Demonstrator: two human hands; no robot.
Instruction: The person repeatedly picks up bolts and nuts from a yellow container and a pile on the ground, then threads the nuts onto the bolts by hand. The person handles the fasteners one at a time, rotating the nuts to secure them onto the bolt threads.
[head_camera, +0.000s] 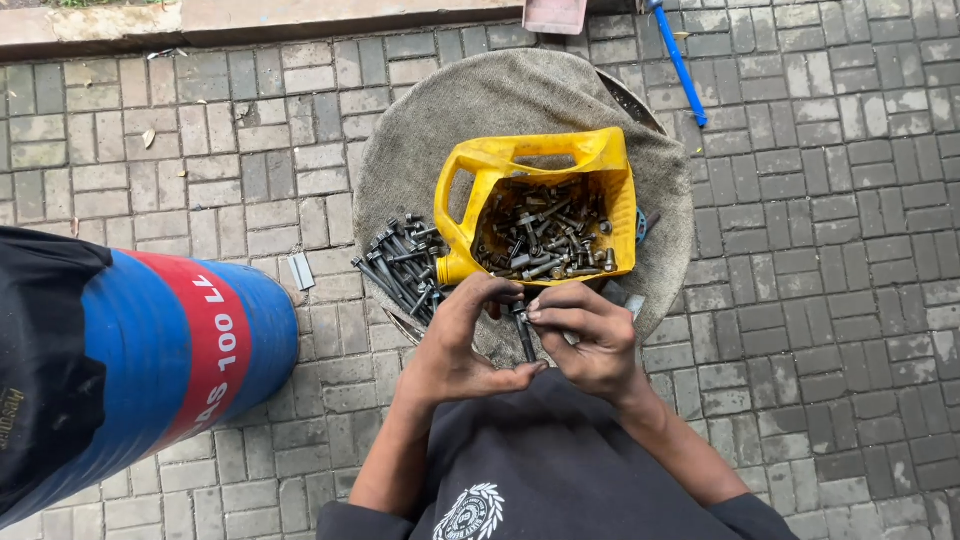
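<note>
Left hand (462, 345) and right hand (590, 340) both pinched on one dark bolt (524, 335), lower centre of the frame; just above — cut yellow jug (610, 160) of bolts; loose bolt pile (405, 265) at its left

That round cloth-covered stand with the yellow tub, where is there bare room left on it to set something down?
Bare cloth lies along the far side, behind the cut yellow jug, and down the left rim beyond the loose bolt pile. The near edge is crowded: the left hand and right hand hold a dark bolt there. The right rim is only a narrow strip.
</note>
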